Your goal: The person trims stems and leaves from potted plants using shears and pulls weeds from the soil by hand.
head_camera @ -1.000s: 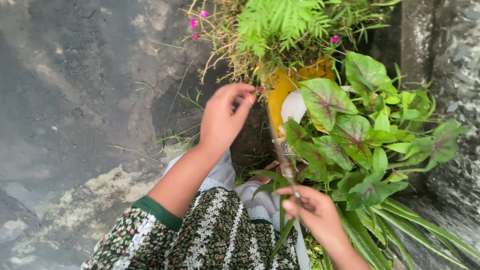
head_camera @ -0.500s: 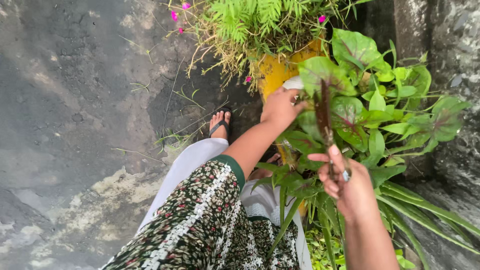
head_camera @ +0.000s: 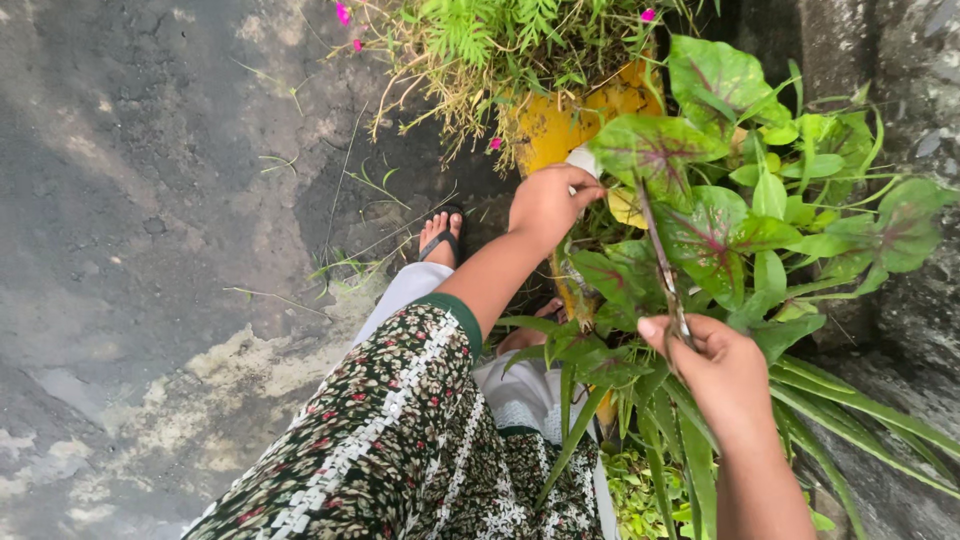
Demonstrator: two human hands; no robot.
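Scissors (head_camera: 665,270), thin and dark, stand nearly upright in the right hand (head_camera: 715,365), whose fingers are curled tight round the handles, blades reaching up among the pink-veined leaves (head_camera: 700,235) just above it. Slightly farther off, the left hand (head_camera: 550,200) pinches a leaf stalk at the yellow pot (head_camera: 555,125). With fingers this near the tips, a careless snip could nick them or cut a healthy leaf.

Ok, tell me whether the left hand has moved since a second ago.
Yes. The left hand went rightward from the yellow pot's left side to the leaves in front of it.
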